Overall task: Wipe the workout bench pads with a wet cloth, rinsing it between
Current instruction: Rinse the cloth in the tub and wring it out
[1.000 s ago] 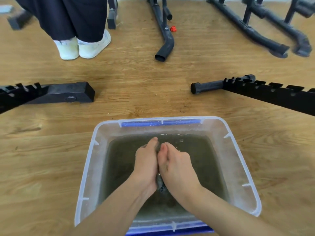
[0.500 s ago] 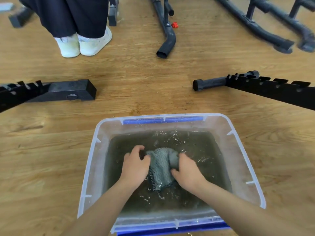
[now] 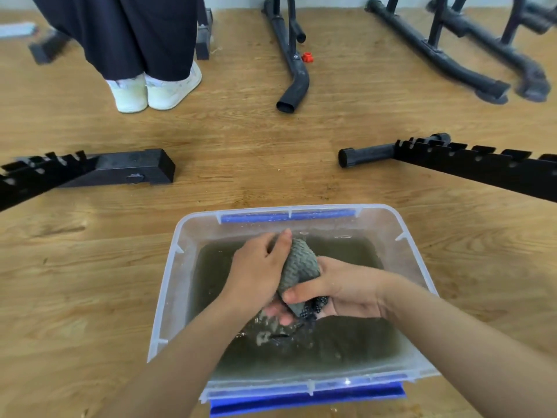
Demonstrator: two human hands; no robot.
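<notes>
Head view. Clear tub on the wood floor, part full of murky water. Cloth, grey and textured, is bunched into a wad just above the water, between both hands. Left hand wraps the upper end, fingers curled tight. Right hand clamps the lower end, thumb across the front; water runs off below.

Handling, by judgement: soft, limp, heavy with water, likely slick. Best gripped at both ends and twisted, kept over the tub so runoff stays in.

Hard to make out: tub bottom lost in murk, cloth's full extent hidden in the fists. No bench pads visible, only black frame bars. A bystander's shoes are cut off at top.
</notes>
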